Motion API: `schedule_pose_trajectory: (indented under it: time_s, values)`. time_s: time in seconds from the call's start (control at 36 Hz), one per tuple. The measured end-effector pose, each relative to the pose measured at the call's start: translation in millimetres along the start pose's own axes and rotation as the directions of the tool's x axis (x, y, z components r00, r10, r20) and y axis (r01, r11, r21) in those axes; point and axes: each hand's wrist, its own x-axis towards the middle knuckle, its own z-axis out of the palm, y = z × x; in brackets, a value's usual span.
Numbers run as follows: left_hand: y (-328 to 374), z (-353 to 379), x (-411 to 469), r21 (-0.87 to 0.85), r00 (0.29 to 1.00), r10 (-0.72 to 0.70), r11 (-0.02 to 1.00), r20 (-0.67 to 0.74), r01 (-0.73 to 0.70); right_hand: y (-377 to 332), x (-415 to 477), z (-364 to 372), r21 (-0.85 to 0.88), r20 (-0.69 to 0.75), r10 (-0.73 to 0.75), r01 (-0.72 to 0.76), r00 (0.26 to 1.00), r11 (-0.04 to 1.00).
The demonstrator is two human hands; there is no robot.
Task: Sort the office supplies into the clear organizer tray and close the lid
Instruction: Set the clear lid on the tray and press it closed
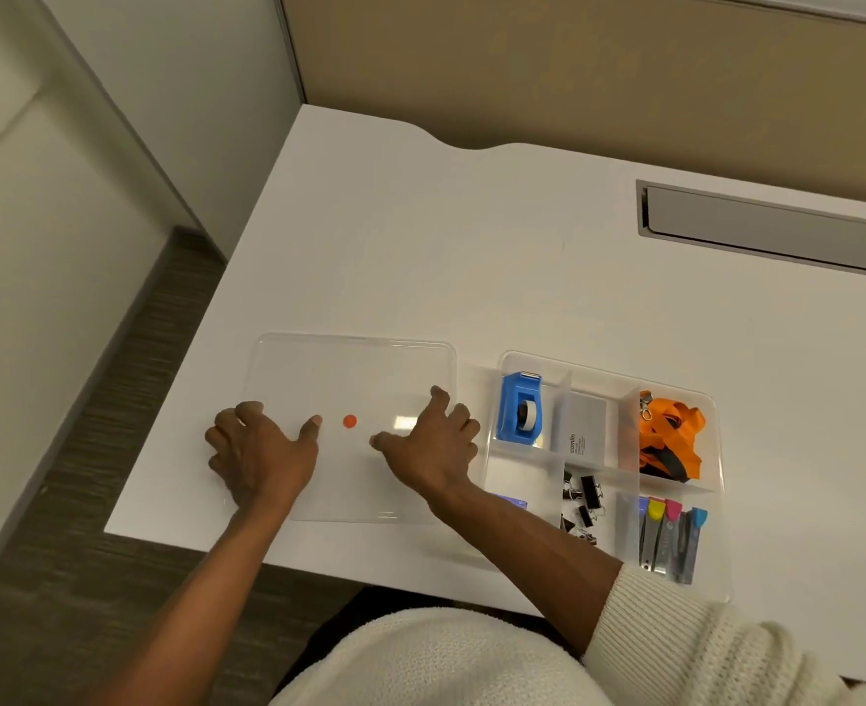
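A clear lid [354,369] with a small red dot [350,421] lies flat on the white desk, left of the clear organizer tray [716,415]. My left hand [260,453] rests on the lid's left part, fingers spread. My right hand [433,443] lies on the lid's right part, fingers spread too. The tray's compartments hold a blue tape dispenser [520,410], a grey box [578,425], an orange lanyard [670,435], black binder clips [583,499] and several highlighters [670,540]. A small blue item [509,500] shows beside my right forearm.
The white desk [471,257] has a grey cable slot [767,229] at the back right. Its left edge drops to a dark floor [115,400]. A tan partition stands behind the desk.
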Motion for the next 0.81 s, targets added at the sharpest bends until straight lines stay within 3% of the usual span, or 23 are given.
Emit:
schedule_pose_trajectory:
  time_s: [0.17,0.33,0.42,0.61,0.81]
  values:
    - [-2.2,-16.3,14.6,-0.133,0.997,-0.075,0.988,-0.003,0.074,-7.3,-1.9,-17.9,0.204,-0.016,0.027,-0.023,0.999,0.979]
    - [-0.5,-36.2,25.6,-0.192,0.991,-0.131,0.973,-0.019,0.125,-9.8,-16.4,-33.9,0.281,-0.041,-0.061,0.07,0.997,0.957]
    - [6.8,-43.1,23.3,-0.244,0.991,-0.13,0.962,-0.013,0.123,-6.9,-26.1,-46.8,0.238,-0.089,-0.123,0.141,0.988,0.961]
    - [46.8,-28.7,-9.8,-0.27,1.0,0.023,0.963,-0.006,-0.023,36.1,-36.9,-98.0,0.138,-0.271,-0.19,0.233,0.944,0.963]
    - [98.5,-1.1,-68.9,-0.312,0.976,0.211,0.932,0.052,-0.185,112.5,-38.5,-155.6,0.155,-0.458,-0.051,0.137,0.887,0.978]
